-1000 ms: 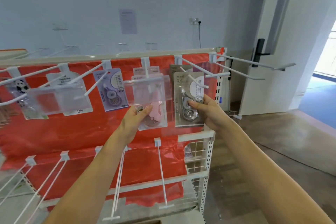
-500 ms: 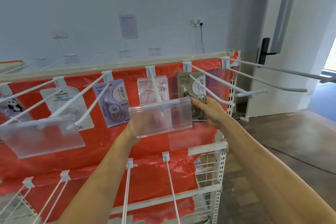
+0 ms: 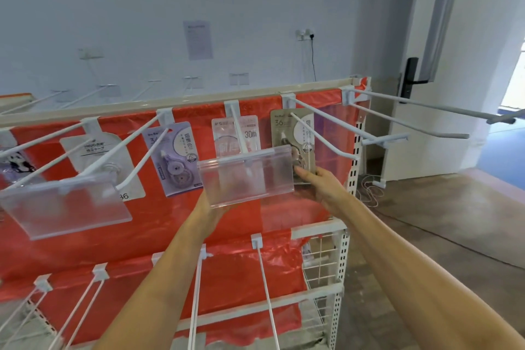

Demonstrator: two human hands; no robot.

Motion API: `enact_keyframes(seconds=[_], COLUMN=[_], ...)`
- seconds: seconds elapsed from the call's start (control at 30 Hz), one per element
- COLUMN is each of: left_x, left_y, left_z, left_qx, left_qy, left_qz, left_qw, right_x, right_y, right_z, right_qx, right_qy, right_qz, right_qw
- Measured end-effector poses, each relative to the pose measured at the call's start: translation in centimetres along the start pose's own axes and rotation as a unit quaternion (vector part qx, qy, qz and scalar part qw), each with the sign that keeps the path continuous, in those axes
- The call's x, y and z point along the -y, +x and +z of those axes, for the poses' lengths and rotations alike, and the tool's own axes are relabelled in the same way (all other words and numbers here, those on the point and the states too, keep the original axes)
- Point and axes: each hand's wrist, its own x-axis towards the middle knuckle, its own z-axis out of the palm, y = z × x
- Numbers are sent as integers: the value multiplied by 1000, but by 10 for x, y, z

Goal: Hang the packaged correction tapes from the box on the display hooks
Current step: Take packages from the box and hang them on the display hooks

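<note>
**A:** How far along was the hanging?

**B:** Five packs were up on the top row of hooks, as far as I could see. Taking the clear price tag [image 3: 245, 176] in the middle as the landmark: a pink pack [image 3: 237, 133] hung right behind it, a purple pack [image 3: 174, 158] just to its left, then a white pack [image 3: 98, 150] further left, and a panda pack [image 3: 17, 163] at the far left edge. The beige pack [image 3: 294, 136] hung just to the tag's right, pushed back against the red backing [image 3: 71, 236].

**A:** And what was left?

**B:** The far-right hooks [image 3: 412, 119] were bare, and so were the lower hooks [image 3: 265, 278] beneath the tag. The box wasn't in view, so I couldn't say how many packs remained.

**A:** The hands?

**B:** Both arms reached up and forward. The right hand [image 3: 318, 189] was at the beige pack's lower edge, just right of the tag, fingers curled around it. It looked like a final adjustment. The left hand [image 3: 211, 207] was directly under the tag, mostly hidden behind it; whether it gripped anything, I couldn't tell.
</note>
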Motion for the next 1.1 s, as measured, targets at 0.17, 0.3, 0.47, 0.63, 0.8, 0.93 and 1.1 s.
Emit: enact_keyframes(seconds=[0.17, 0.3, 0.47, 0.63, 0.8, 0.93, 1.1], left_x=[15, 21, -1, -21, -24, -25, -25], left_y=[-26, -42, -69, -109, -149, -169, -194], left_z=[7, 1, -11, -16, -23, -40, -65], left_qx=[18, 16, 31, 18, -3, -6, 16], left_qy=[-1, 163, 474, 660, 701, 712, 715], left_qz=[-78, -134, -36, 23, 51, 53, 36], left_qw=[997, 977, 879, 751, 711, 701, 698], right_x=[-32, -44, -37, -24, -29, -26, -34], right_y=[-29, -48, -63, -89, -111, -126, -146], right_z=[-6, 0, 26, 71, 111, 132, 155], right_qx=[2, 11, 34, 77, 104, 128, 111], right_qy=[-42, -147, -387, -554, -613, -639, -651], right_qz=[69, 82, -6, -86, -127, -133, -117], right_qw=[997, 986, 921, 824, 773, 747, 742])
